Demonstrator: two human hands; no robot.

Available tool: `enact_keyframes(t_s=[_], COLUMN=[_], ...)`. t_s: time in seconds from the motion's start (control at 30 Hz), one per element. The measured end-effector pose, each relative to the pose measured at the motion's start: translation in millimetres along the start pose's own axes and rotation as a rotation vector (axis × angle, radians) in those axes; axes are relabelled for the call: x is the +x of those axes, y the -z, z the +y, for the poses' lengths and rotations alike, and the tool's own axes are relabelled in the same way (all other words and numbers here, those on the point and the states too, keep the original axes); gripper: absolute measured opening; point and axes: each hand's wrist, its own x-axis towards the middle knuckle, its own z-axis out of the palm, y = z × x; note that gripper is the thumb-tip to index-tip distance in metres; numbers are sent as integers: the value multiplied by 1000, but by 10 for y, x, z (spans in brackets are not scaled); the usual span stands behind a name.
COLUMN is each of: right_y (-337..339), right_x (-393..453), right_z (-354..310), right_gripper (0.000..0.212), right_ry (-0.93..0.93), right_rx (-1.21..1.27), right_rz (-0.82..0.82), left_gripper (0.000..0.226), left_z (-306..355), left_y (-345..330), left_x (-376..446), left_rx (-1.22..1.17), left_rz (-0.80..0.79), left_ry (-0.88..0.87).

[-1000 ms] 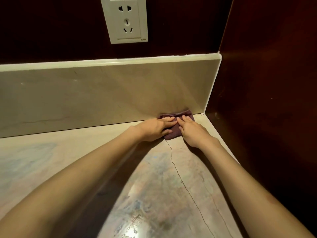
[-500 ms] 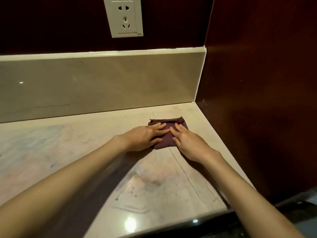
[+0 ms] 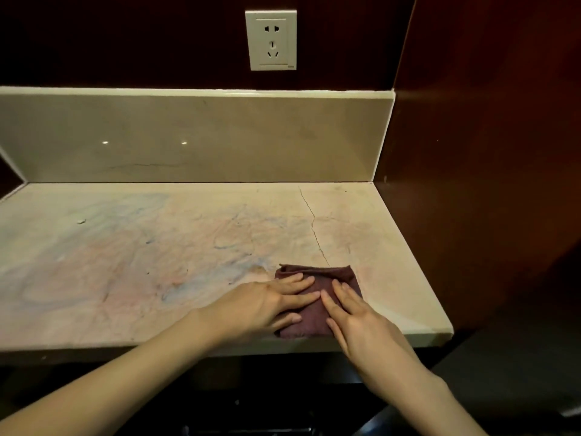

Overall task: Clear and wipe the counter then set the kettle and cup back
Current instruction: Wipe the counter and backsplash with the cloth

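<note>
Counter (image 3: 157,247), pale marble and streaked, lies under my 2 flat hands. My left hand (image 3: 257,305) and right hand (image 3: 355,316) press a folded maroon cloth (image 3: 314,319) with straight fingers, fingertips nearly meeting. The cloth sits at the counter's near edge; my palms hide much of it. Beyond my fingers a crack (image 3: 314,228) runs toward the backsplash (image 3: 188,136), with a wall socket (image 3: 271,39) above.

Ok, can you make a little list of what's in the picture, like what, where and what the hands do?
cloth: folded dark maroon cloth, near counter's front edge
left hand: flat fingers pressing on cloth
right hand: flat fingers pressing on cloth
counter: pale marble counter, thin crack running back
wall: white wall socket above beige backsplash
kettle, cup: not in view
</note>
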Motion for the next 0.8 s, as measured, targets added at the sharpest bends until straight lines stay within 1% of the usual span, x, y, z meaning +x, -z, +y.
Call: enact_keyframes(t_s=[0.07, 0.1, 0.17, 0.2, 0.27, 0.3, 0.33, 0.37, 0.43, 0.47, 0.5, 0.57, 0.8], right_y=[-26, -40, -42, -16, 12, 23, 21, 23, 53, 73, 66, 154, 128], right_x=[-106, -134, -154, -147, -58, 4, 81, 155, 333, 436, 567, 775, 1630], right_z=[-29, -33, -54, -66, -58, -54, -37, -15, 7, 2, 33, 51, 138], right_gripper=[50, 54, 73, 72, 45, 38, 39, 42, 46, 45, 46, 50, 50], right_ry=[9, 15, 23, 28, 39, 38, 20, 14, -13, -6, 40, 39, -40], right_rx=[-27, -33, -38, -33, -10, -16, -17, -13, 15, 6, -14, 18, 41], right_rz=[8, 19, 50, 36, -33, -61, -85, -77, 1, 25, 20, -46, -45], left_gripper=[57, 58, 61, 63, 67, 67, 68, 69, 69, 64, 57, 50, 49], left_z=[100, 145, 134, 104, -4, -60, -120, -177, -313, -393, -489, -660, -1353], left_y=[-49, -58, -87, -82, -76, -69, -54, -32, 43, 69, 106, 166, 367], left_x=[-102, -136, -158, -146, -85, -46, 3, 52, 152, 202, 264, 384, 869], left_rx=[-9, -18, -27, -30, -31, -28, -19, -17, -26, -20, -12, 6, 31], left_rz=[6, 11, 14, 20, 32, 30, 30, 28, 24, 18, 16, 20, 19], left_ry=[2, 5, 3, 1, 3, 8, 9, 15, 36, 48, 56, 63, 32])
